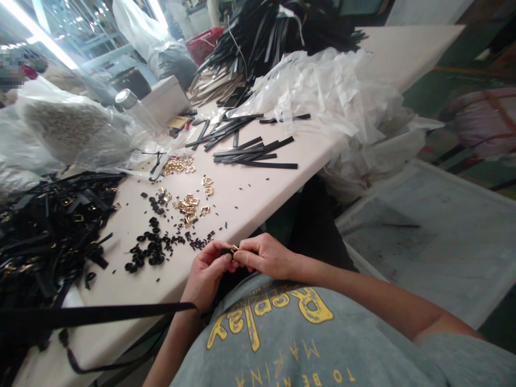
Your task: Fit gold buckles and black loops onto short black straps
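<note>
My left hand (213,260) and my right hand (266,255) meet in front of my shirt at the table's edge, fingers closed in a pinch. Between the fingertips is a small gold buckle (234,248), mostly covered; a bit of black strap shows by my left fingers. On the table close by lie scattered small black pieces (197,243) and a group of black rings (155,250). Farther back are loose gold buckles (188,207), with another heap of gold buckles (179,165) behind them.
Black strips (258,153) lie across the table (258,199). A tangled pile of black straps (52,226) with buckles covers the left side. Plastic sheeting (322,86) hangs over the right edge. At the back are a strap bundle (266,32) and a filled plastic bag (60,123).
</note>
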Demonstrator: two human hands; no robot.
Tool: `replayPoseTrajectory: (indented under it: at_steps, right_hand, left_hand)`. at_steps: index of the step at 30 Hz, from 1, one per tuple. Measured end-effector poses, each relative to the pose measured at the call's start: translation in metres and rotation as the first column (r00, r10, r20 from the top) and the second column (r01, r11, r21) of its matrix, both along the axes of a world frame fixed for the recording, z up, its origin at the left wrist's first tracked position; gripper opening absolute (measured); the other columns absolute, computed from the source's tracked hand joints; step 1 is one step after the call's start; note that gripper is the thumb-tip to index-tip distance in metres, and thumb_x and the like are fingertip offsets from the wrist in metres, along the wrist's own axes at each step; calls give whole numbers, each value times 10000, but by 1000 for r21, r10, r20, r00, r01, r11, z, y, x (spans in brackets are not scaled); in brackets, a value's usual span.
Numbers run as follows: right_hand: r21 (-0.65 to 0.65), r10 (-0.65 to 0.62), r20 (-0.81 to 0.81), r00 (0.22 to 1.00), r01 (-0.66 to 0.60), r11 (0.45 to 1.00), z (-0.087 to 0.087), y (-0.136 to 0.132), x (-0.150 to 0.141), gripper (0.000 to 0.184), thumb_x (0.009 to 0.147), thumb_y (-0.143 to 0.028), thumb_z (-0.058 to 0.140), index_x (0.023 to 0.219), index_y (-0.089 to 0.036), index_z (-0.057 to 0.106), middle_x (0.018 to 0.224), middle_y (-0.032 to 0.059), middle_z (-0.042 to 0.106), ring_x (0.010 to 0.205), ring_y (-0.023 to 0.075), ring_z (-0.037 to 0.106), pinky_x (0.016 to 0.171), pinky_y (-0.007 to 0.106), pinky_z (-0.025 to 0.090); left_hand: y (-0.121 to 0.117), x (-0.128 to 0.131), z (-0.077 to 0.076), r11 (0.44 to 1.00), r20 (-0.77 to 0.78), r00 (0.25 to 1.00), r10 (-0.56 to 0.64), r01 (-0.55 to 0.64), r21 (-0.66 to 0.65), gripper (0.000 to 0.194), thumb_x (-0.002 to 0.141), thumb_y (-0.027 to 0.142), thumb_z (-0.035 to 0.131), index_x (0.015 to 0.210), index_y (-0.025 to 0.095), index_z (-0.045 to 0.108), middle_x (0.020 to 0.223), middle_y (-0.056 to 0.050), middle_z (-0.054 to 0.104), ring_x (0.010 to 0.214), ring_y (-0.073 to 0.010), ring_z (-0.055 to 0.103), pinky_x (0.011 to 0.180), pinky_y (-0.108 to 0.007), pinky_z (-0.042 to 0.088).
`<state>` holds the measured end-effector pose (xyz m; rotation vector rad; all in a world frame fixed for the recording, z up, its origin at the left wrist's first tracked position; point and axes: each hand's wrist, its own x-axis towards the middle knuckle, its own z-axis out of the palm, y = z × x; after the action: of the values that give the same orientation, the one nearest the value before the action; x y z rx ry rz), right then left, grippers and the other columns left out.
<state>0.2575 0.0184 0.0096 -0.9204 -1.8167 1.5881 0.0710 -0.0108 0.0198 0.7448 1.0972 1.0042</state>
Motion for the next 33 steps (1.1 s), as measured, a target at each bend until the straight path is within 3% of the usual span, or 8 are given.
replayPoseTrajectory:
  at_steps: [3,5,8,11,14,18,22,33]
  right_hand:
    - [34,-1,66,998,-1,999,5,1,1,298,936,-331,555,756,-132,684,598,-24,589,527,84,492,505,188,333]
    - [144,-6,142,990,-15,989,8,1,1,283,935,-301,567,742,-138,695,607,-23,601,540,85,484,522,199,310]
    - [356,-48,273,961,-55,933,10,1,0,262,941,-291,582,769,-149,719,672,7,662,590,105,518,554,226,286]
    - [458,-77,335,939,-91,884,11,0,-2,248,955,-298,575,814,-162,728,737,31,703,642,130,563,579,242,288]
    - [464,-73,326,943,-92,881,9,-2,0,228,960,-300,570,857,-169,725,774,33,712,676,140,587,597,242,308]
    - [374,-70,298,952,-49,926,4,-4,8,199,932,-321,602,873,-159,701,815,40,709,707,148,596,618,234,342]
    - [278,-60,273,960,-19,961,-2,-6,13,207,938,-251,560,771,-161,643,698,5,645,617,119,536,584,227,322]
    - [324,-70,220,973,-5,946,-4,-7,5,213,943,-222,534,751,-162,605,678,-4,596,604,113,502,581,225,321]
  left_hand:
    - [0,-3,0,1000,-29,999,-26,26,1,253,716,302,833,872,167,685,791,-11,693,631,-85,615,617,-168,508]
    - [-1,-4,0,999,-60,998,-36,37,14,250,721,301,831,863,164,677,790,-12,691,622,-81,602,610,-167,497]
    - [0,-3,-2,999,-83,996,-46,48,25,242,719,285,832,832,164,657,735,1,668,603,-71,572,601,-159,473]
    - [1,0,-3,999,-58,998,-38,39,9,238,715,283,828,805,167,640,702,15,642,584,-66,545,599,-165,464]
    - [2,0,-3,1000,-55,998,-19,19,13,245,692,268,835,806,165,645,721,13,647,576,-65,535,594,-170,461]
    - [2,-5,-2,999,-83,996,31,-30,16,244,682,269,839,815,161,665,684,10,647,564,-67,544,565,-158,444]
    - [1,-10,-2,997,-84,994,76,-76,4,277,656,287,863,819,155,682,694,1,658,579,-81,581,574,-166,463]
    - [-2,-3,-14,1000,-174,985,16,-11,28,245,692,326,844,838,163,734,678,-17,672,605,-110,589,578,-198,474]
